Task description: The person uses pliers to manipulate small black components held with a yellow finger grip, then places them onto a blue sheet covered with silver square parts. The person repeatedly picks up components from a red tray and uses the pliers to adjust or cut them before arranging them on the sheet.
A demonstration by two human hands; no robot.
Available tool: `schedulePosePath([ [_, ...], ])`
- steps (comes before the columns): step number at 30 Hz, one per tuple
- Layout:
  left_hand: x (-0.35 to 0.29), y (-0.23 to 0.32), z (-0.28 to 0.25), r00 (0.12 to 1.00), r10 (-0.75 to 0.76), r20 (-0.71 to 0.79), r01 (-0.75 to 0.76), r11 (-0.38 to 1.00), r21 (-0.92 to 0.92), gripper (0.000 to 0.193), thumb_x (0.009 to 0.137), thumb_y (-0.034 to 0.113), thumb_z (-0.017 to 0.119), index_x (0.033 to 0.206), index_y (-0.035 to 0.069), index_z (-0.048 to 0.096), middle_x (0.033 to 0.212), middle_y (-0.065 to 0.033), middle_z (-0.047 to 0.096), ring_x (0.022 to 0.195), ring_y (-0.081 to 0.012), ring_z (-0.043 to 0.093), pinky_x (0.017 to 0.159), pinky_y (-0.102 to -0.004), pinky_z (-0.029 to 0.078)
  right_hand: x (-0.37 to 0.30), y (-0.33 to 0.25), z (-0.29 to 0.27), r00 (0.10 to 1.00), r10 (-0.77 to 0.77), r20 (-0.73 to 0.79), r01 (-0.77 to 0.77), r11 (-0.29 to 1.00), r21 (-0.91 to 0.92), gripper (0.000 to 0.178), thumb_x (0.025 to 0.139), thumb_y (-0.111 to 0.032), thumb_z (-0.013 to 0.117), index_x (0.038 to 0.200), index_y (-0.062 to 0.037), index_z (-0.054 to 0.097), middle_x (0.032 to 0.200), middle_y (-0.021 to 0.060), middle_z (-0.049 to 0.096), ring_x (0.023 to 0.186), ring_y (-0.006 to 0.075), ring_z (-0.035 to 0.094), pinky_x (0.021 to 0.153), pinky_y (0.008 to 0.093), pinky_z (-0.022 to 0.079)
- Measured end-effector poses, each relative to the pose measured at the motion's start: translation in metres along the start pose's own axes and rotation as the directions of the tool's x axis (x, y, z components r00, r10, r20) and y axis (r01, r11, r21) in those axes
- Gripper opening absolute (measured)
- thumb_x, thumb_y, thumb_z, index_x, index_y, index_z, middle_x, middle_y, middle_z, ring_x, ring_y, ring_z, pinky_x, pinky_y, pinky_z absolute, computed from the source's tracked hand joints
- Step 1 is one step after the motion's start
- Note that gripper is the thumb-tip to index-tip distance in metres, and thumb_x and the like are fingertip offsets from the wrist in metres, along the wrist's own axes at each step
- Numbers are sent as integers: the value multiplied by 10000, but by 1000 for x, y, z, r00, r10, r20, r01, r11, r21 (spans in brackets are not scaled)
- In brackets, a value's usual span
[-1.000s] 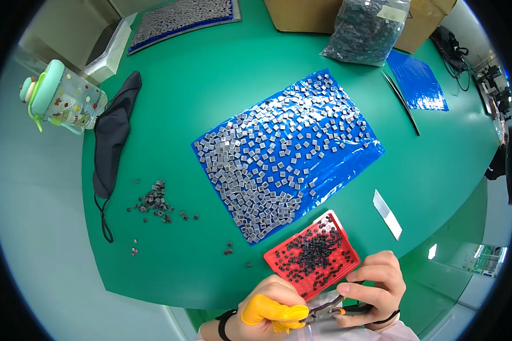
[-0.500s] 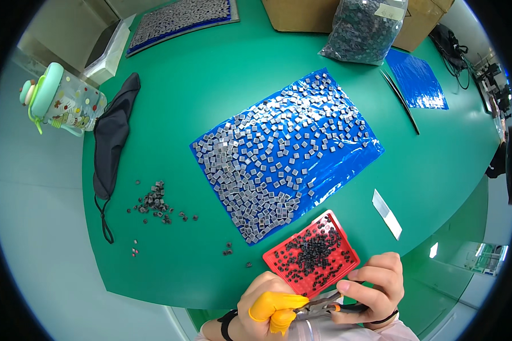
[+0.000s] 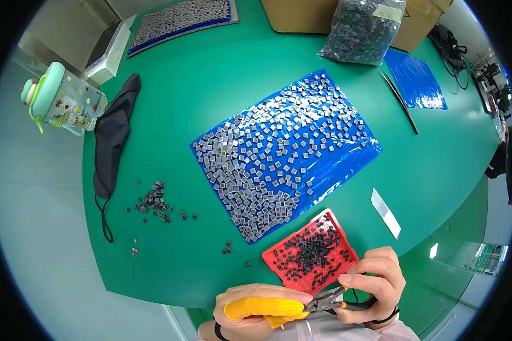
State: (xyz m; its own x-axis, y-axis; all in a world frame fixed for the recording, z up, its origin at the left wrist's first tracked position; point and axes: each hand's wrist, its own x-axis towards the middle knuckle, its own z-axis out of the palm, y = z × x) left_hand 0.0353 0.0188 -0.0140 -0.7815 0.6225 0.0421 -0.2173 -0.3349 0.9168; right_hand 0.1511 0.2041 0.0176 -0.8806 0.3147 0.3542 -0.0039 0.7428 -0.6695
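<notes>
Pliers [image 3: 323, 303] are held in the curled right hand [image 3: 380, 285], near side of red tray [image 3: 268, 257]. Partly yellow-covered left hand [image 3: 253, 308] is closed at their tips; anything pinched can't be told. Grey squares [image 3: 227, 183] are spread on blue sheet [image 3: 347, 165] beyond.

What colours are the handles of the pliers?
The pliers' handles look black with orange near the metal, partly hidden by fingers; best seen in the head view.
</notes>
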Motion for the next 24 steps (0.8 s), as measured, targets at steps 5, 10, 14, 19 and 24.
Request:
schedulePosePath([
  [5,15,8,-6,977,140,161,-190,912,363,154,795,74,762,838,-63,708,834,-197,726,724,-261,714,646,-310,574,1,1,-1,999,-18,28,18,1000,14,457,586,-312,826,987,-125,709,902,31,619,766,205,535,668,336,414],
  [10,16,10,-10,980,76,184,-148,895,421,188,801,127,765,845,-50,720,809,-150,733,687,-226,706,619,-286,557,1,0,-1,999,-13,29,13,1000,7,459,588,-314,829,990,-128,710,907,23,622,772,205,538,674,336,414],
  [14,17,15,-8,989,-15,150,-50,905,422,249,854,202,741,856,-46,725,803,-126,736,667,-200,697,588,-273,538,2,0,-1,999,-11,34,11,1000,-1,468,585,-325,836,991,-128,710,905,24,623,776,207,542,677,339,417],
  [19,6,11,2,986,-165,-33,167,984,67,242,866,131,741,970,-81,690,863,-193,732,700,-210,703,637,-287,573,2,1,1,999,-8,32,8,1000,-18,478,583,-329,843,993,-123,707,904,27,623,785,208,549,681,341,422],
  [24,-6,-5,-5,996,-86,-20,87,993,79,176,834,16,744,941,-103,670,896,-239,722,748,-250,715,682,-322,599,3,1,0,999,-3,39,3,1000,1,485,583,-325,849,998,-120,706,904,29,625,784,205,553,682,341,425],
])
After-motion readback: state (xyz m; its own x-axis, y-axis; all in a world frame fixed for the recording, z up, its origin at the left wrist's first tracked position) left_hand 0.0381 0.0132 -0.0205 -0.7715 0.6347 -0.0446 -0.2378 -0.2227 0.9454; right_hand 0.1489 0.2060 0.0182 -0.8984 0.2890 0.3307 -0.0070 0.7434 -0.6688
